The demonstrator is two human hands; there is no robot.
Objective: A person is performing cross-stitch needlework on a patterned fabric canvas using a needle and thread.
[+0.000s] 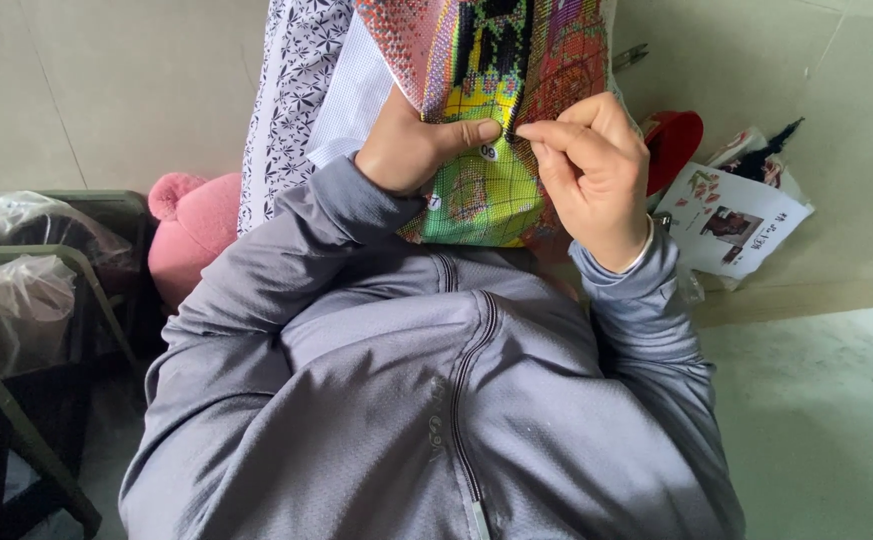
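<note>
Left hand [411,150] grips the cross-stitch canvas [486,170], thumb pressed flat on it. Right hand [591,165] beside the thumb, fingertips pinched together on the canvas. Red container [678,140] right of canvas.

- Floor [136,90]: pale grey-green tiles with thin joints, filling the upper left and upper right of the frame.
- Step [816,290]: a low ledge edge crossing the right side; below it, rougher pale concrete [826,420] at lower right.
- Rack [26,400]: dark green metal frame at lower left, its bars angled.
- Plastic bags [16,290]: clear, crumpled, resting on the rack at left.
- Pink cushion [191,225]: soft and rounded, left of centre, just beside the rack.
- Red container [678,140]: on the tiles at upper right.
- Printed sheet [731,220]: white paper with small pictures, right, just beside the red container.
- Light: even, soft daylight; no hard shadows.
</note>
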